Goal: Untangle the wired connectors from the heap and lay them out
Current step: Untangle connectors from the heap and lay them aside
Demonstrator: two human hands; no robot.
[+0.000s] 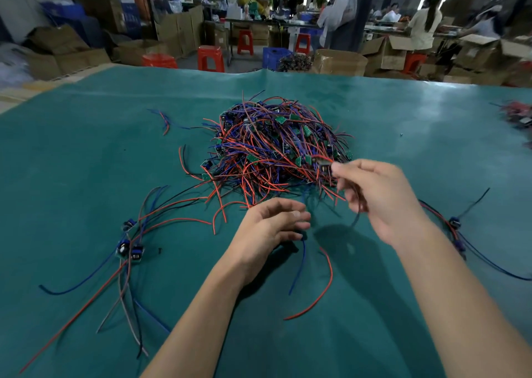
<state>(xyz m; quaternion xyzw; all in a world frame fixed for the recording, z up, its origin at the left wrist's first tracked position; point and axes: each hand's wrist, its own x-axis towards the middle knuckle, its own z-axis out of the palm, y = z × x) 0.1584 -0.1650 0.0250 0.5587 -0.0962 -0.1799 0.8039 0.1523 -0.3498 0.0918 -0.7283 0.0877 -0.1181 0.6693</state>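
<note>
A heap (276, 144) of tangled red, blue and black wires with small green boards sits mid-table on the green mat (86, 153). My right hand (377, 196) hovers at the heap's near right edge, pinching a wired connector (324, 166) between thumb and fingers; a dark wire hangs from the hand. My left hand (270, 228) is just in front of the heap with its fingers loosely curled; a blue wire (299, 262) trails out from under it, and whether it holds the wire is hidden. Three separated connectors (129, 245) lie at the left with their wires spread out.
More separated connectors (456, 228) lie at the right beside my forearm. A loose red wire (319, 294) lies between my arms. A second pile (518, 115) sits at the far right edge. Beyond the table stand red stools, cardboard boxes and people at benches.
</note>
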